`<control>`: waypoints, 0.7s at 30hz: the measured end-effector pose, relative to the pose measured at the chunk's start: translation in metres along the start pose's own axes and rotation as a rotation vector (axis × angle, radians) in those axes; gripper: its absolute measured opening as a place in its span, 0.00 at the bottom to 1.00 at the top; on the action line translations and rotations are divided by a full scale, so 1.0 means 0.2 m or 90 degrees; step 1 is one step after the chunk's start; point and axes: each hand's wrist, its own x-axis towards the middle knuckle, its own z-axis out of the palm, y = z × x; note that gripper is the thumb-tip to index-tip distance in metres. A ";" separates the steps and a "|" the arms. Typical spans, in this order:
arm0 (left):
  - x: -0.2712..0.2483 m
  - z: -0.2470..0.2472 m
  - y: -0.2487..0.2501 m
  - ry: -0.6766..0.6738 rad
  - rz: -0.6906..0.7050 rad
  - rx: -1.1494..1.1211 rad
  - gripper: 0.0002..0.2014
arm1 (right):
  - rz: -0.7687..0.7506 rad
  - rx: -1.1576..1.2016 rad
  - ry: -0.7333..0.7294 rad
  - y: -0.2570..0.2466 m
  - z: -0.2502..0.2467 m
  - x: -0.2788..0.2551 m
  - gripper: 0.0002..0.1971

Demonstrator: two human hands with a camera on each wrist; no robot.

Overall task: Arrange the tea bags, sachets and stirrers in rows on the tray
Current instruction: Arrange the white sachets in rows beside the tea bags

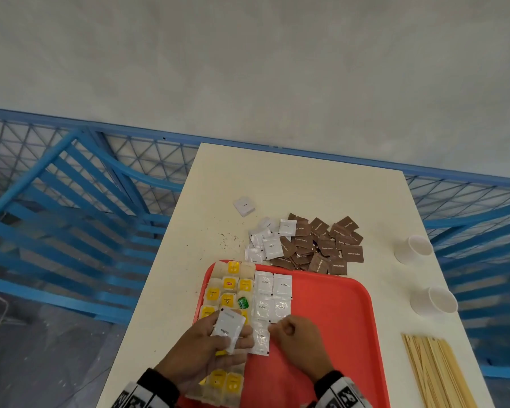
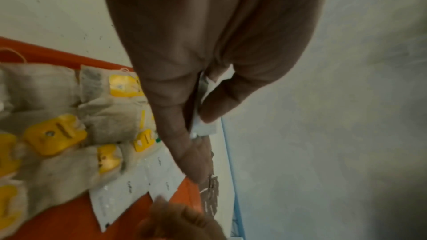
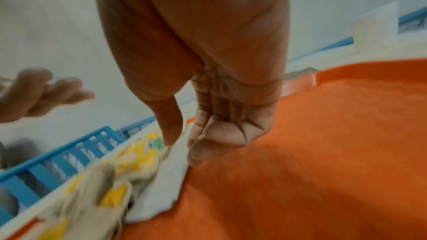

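A red tray (image 1: 330, 319) lies at the table's near edge. Tea bags (image 1: 228, 285) with yellow tags fill its left side in rows, and white coffee sachets (image 1: 273, 295) lie in two columns beside them. My left hand (image 1: 233, 334) hovers over the tea bags and pinches a white sachet (image 1: 230, 320) between thumb and fingers, seen close in the left wrist view (image 2: 209, 128). My right hand (image 1: 277, 328) is curled, holds nothing, and its fingertips (image 3: 196, 158) touch the right edge of the nearest sachet on the tray (image 3: 168, 180). Wooden stirrers (image 1: 436, 372) lie on the table at the right.
Beyond the tray are a heap of brown sugar sachets (image 1: 321, 245), a smaller heap of white sachets (image 1: 265, 240) and one lone white sachet (image 1: 244, 206). Two white paper cups (image 1: 414, 248) (image 1: 433, 301) stand near the right edge. A blue metal frame (image 1: 71, 201) surrounds the table.
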 end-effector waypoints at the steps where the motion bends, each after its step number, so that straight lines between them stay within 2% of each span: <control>1: 0.00 0.01 0.00 -0.025 0.002 -0.002 0.21 | -0.029 0.064 0.001 -0.06 -0.04 -0.03 0.15; 3: 0.00 0.05 0.01 -0.067 0.007 0.000 0.20 | -0.085 0.197 -0.049 -0.18 -0.11 -0.09 0.10; 4: 0.00 0.07 0.01 -0.086 0.009 0.006 0.19 | -0.110 0.224 -0.076 -0.23 -0.14 -0.11 0.09; 6: 0.01 0.14 0.01 -0.104 0.028 0.052 0.18 | -0.149 0.232 -0.074 -0.26 -0.17 -0.13 0.08; 9: 0.03 0.18 0.01 -0.016 0.108 0.179 0.10 | -0.130 0.260 -0.027 -0.22 -0.21 -0.11 0.11; 12: 0.06 0.17 0.01 0.075 0.181 0.233 0.09 | -0.082 0.315 -0.060 -0.18 -0.26 -0.12 0.11; 14: 0.07 0.17 0.02 0.076 0.198 0.311 0.08 | -0.087 0.323 -0.088 -0.17 -0.28 -0.13 0.09; 17: 0.07 0.18 0.04 0.032 0.230 0.485 0.07 | -0.129 0.296 -0.080 -0.19 -0.30 -0.12 0.04; 21: 0.07 0.21 0.06 0.057 0.296 0.483 0.13 | -0.132 0.321 -0.048 -0.20 -0.32 -0.12 0.03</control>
